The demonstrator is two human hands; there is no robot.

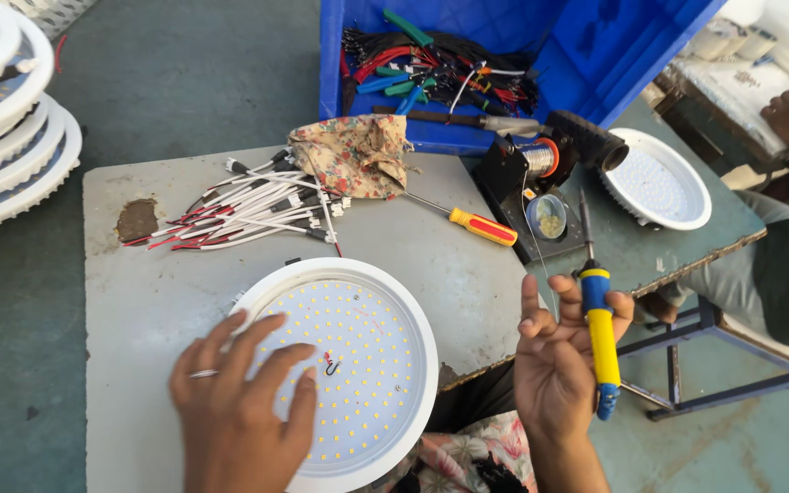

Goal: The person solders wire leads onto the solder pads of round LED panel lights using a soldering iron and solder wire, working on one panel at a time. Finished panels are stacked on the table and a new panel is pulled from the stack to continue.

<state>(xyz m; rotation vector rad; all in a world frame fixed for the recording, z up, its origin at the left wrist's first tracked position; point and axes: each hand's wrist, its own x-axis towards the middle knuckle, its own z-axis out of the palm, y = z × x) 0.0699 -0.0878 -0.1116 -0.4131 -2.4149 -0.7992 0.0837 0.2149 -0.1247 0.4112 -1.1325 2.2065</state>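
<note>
On round dotted LED panel (pixel 358 365), flat open left hand (pixel 239 411); right hand (pixel 559 356) gripping yellow-handled soldering iron (pixel 598 319).

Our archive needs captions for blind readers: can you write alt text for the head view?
A left hand rests flat on a round white LED panel on a grey table, while the right hand holds a yellow-and-blue soldering iron. Behind lie a wire bundle and a screwdriver.

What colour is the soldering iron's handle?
Yellow and blue, on the soldering iron in the right hand; head view.
</note>
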